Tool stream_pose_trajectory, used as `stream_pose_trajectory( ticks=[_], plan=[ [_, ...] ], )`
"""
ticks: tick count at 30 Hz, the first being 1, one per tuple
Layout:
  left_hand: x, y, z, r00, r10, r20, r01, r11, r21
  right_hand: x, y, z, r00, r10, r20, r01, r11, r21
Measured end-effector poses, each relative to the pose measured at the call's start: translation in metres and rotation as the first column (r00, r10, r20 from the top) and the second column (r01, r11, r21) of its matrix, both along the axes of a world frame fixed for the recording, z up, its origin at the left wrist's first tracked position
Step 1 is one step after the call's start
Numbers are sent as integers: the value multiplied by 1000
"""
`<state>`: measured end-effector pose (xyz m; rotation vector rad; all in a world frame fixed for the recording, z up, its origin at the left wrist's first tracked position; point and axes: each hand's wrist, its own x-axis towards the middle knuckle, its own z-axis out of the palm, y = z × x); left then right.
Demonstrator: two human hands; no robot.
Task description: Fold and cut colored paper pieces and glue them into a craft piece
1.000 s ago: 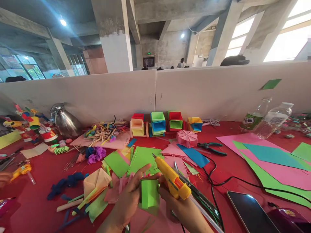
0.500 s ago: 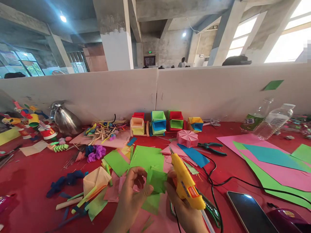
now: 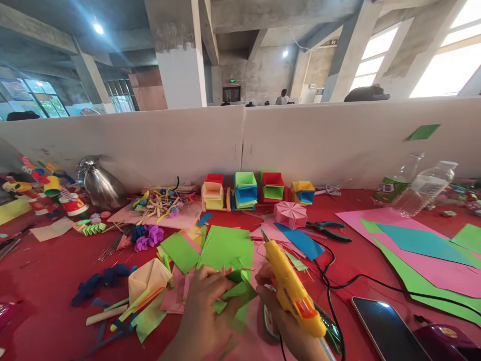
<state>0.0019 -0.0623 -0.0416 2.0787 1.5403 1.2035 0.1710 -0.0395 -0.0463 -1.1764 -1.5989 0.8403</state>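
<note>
My left hand (image 3: 210, 306) is closed round a small folded green paper piece (image 3: 240, 292), low in the middle of the view. Just right of it, my right hand (image 3: 280, 311) grips a yellow glue gun (image 3: 293, 288), its metal tip pointing up and away. The fingertips of my right hand are close to the green piece; whether they touch it I cannot tell. Beyond both hands lie flat green sheets (image 3: 227, 248). A pink paper box (image 3: 290, 214) and a blue strip (image 3: 299, 240) are past the glue gun.
Folded coloured boxes (image 3: 245, 190) stand along the white partition (image 3: 169, 145). Pliers (image 3: 330, 230), a black cable (image 3: 376, 277) and a phone (image 3: 389, 328) lie to the right, with bottles (image 3: 424, 188) behind. Paper scraps and a metal jug (image 3: 101, 185) are on the left.
My left hand has turned over and moved across the green piece, which is now tilted. My right hand has shifted slightly right and down with the glue gun, its fingers off the piece's edge.
</note>
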Motion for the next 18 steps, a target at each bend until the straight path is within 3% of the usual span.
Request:
stream_pose_trajectory(
  ticks=[3, 7, 10, 14, 18],
  plan=[
    [2, 1, 0, 990, -40, -132, 44, 999, 26, 2, 0, 4, 989, 140, 39, -142, 988, 58],
    [2, 0, 1, 978, -144, -153, 131, 987, -93, 4, 4, 9, 918, 381, 111, -392, 915, 100],
    [0, 0, 4, 979, -201, 16, 201, 963, -181, 5, 2, 9, 917, 400, 3, -400, 917, -12],
    [-7, 1, 5, 908, -302, 292, 363, 914, -182, 5, -5, 10, 912, 346, -220, -394, 887, -240],
    [-11, 2, 1, 851, -314, 421, 419, 889, -184, 2, -7, 17, 914, 346, -210, -392, 889, -238]
  ],
)
